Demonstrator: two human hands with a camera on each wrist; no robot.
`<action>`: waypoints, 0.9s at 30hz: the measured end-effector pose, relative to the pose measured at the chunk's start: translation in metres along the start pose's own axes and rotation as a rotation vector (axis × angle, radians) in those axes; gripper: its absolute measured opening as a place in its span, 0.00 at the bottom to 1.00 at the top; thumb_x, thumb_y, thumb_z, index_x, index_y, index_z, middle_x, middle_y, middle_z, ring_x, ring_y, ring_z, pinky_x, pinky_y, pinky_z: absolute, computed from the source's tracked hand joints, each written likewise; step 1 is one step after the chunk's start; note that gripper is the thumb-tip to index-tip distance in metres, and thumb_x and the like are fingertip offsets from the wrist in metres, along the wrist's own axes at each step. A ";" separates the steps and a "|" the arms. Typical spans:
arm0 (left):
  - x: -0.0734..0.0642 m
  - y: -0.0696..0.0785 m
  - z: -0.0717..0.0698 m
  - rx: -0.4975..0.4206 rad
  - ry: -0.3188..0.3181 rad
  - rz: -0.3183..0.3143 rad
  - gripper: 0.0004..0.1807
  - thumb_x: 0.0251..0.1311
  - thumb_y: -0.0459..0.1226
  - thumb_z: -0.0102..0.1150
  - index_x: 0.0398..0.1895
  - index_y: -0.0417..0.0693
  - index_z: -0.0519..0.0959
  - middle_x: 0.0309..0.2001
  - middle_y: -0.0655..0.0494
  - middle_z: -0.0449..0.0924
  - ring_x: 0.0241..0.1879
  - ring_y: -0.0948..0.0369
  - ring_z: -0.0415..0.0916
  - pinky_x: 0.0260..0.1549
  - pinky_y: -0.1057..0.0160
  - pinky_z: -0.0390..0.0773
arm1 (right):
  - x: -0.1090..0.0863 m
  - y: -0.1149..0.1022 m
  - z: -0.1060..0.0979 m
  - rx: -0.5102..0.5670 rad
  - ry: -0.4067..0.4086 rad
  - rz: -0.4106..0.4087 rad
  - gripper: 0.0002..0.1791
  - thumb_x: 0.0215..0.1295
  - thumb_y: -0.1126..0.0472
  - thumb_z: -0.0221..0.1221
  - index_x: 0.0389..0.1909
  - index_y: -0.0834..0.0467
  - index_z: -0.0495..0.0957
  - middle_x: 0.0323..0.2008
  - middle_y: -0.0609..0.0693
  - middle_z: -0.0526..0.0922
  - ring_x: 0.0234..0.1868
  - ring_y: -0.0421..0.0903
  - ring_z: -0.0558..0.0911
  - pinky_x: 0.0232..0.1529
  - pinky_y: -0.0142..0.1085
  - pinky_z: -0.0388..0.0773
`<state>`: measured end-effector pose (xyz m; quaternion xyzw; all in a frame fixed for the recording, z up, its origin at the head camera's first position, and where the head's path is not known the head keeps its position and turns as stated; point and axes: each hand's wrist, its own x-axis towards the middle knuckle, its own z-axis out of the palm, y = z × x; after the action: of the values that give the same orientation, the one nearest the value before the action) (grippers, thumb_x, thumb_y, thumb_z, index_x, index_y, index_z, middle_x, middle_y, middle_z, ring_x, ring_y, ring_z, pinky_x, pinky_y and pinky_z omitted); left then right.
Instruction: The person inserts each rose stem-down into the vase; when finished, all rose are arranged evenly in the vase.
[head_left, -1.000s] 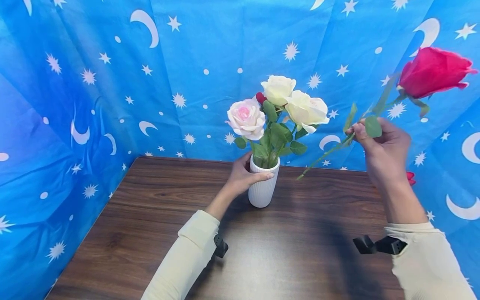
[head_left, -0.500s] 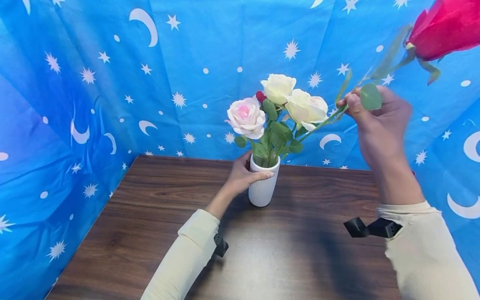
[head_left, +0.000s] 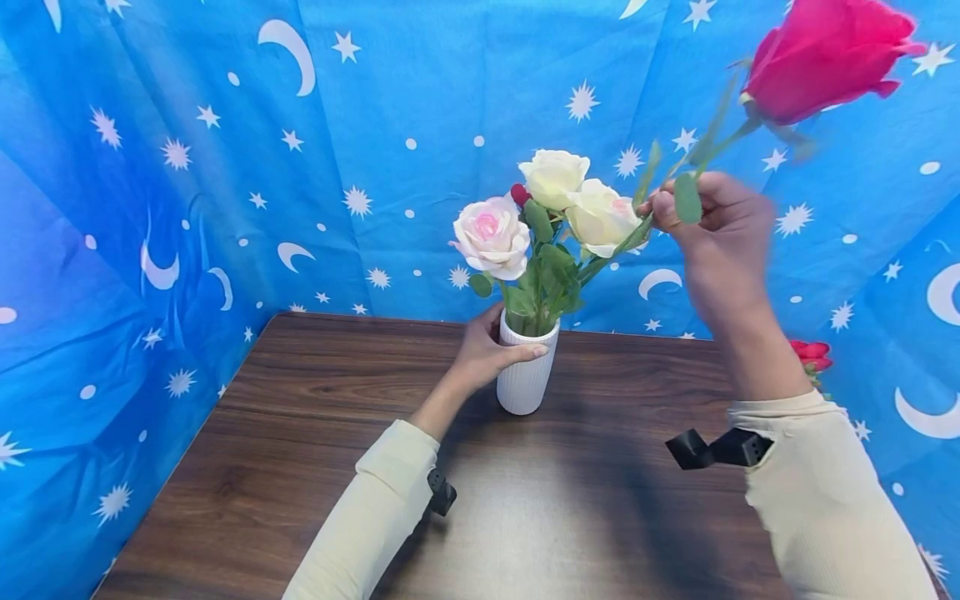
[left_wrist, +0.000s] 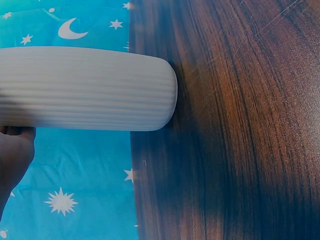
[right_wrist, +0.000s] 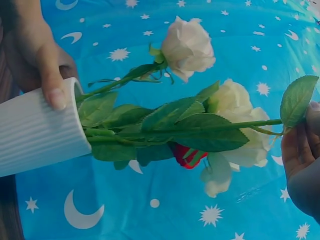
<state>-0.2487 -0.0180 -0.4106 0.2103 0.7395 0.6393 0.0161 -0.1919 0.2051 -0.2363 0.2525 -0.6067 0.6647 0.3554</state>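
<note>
My left hand grips the upper part of a white ribbed vase, thumb across its front near the rim. The vase stands upright on the table and holds a pale pink rose, two cream roses and a small red bloom, partly hidden. To the right and above, my right hand pinches the green stem of a large red rose, tilted with its bloom up and right. In the right wrist view this stem slants among the leaves toward the vase mouth; whether its tip is inside, I cannot tell.
Another red flower shows at the table's right edge, partly behind my right forearm. The dark wooden table meets a blue cloth with moons and stars at the back and sides.
My right hand has brought the red rose upward, then left, so its stem now crosses in front of the right cream rose. The left hand and vase have stayed put.
</note>
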 end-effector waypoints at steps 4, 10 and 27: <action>0.000 0.000 0.000 0.000 0.001 0.005 0.39 0.48 0.34 0.77 0.66 0.46 0.74 0.56 0.43 0.84 0.51 0.54 0.84 0.51 0.56 0.85 | -0.002 0.006 0.001 -0.123 -0.030 -0.040 0.13 0.63 0.68 0.67 0.40 0.77 0.83 0.33 0.40 0.91 0.36 0.35 0.90 0.47 0.27 0.85; 0.000 -0.001 0.000 -0.004 -0.002 0.010 0.38 0.48 0.34 0.77 0.67 0.46 0.74 0.56 0.43 0.84 0.50 0.54 0.84 0.51 0.57 0.85 | -0.006 0.016 0.003 -0.076 -0.054 0.014 0.17 0.62 0.67 0.68 0.41 0.81 0.80 0.32 0.40 0.91 0.35 0.35 0.90 0.45 0.26 0.85; 0.000 -0.002 0.001 -0.036 0.007 0.017 0.36 0.48 0.33 0.77 0.64 0.46 0.76 0.54 0.42 0.85 0.46 0.58 0.84 0.47 0.60 0.85 | -0.039 0.057 0.011 -0.364 -0.161 0.218 0.06 0.63 0.78 0.61 0.39 0.79 0.80 0.29 0.41 0.90 0.32 0.25 0.86 0.40 0.19 0.82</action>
<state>-0.2489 -0.0178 -0.4132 0.2141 0.7262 0.6532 0.0118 -0.2132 0.1877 -0.3001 0.1695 -0.7668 0.5564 0.2716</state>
